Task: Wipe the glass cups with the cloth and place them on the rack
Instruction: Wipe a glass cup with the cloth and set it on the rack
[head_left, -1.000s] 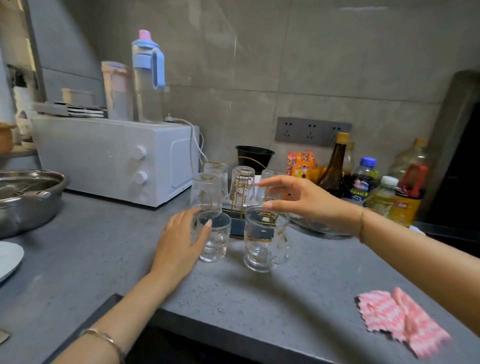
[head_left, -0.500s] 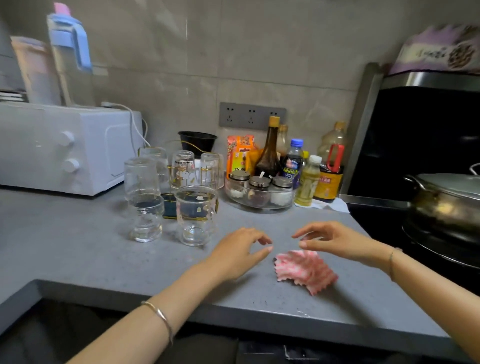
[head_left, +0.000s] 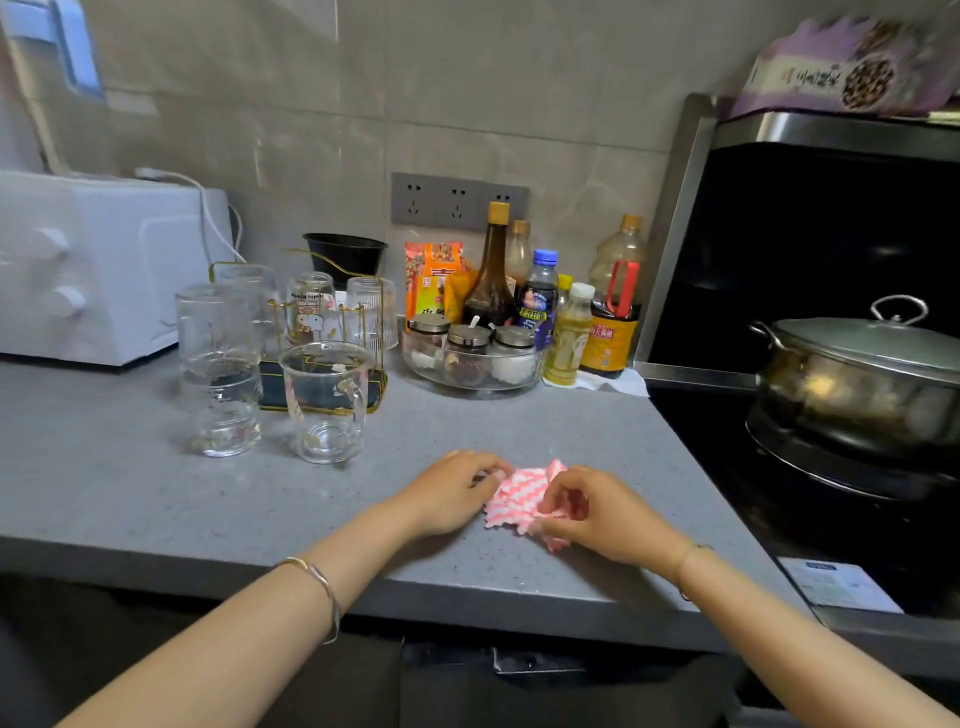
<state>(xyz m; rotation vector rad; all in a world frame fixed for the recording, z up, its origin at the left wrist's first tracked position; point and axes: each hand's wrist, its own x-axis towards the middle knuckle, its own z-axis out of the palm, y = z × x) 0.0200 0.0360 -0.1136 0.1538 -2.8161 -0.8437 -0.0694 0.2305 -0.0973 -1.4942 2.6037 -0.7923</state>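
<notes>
Now left hand (head_left: 452, 493) and right hand (head_left: 608, 514) both pinch one cloth (head_left: 519, 493), two glass cups (head_left: 223, 415) (head_left: 324, 405) nearby.

The grey speckled countertop (head_left: 130, 493) carries a white oven (head_left: 104, 270) at the far left and, beside it near the wall, a gold-wire rack (head_left: 270, 389) with a dark base. Just in front of the rack stand a short glass tumbler (head_left: 223, 421) and a handled glass mug (head_left: 324, 405) — both upright. To the right sits a glass bowl (head_left: 470, 382) of spice jars (head_left: 470, 338), with bottles (head_left: 569, 338) beside it. A pink-and-white cloth (head_left: 519, 499) lies near the front edge.
</notes>
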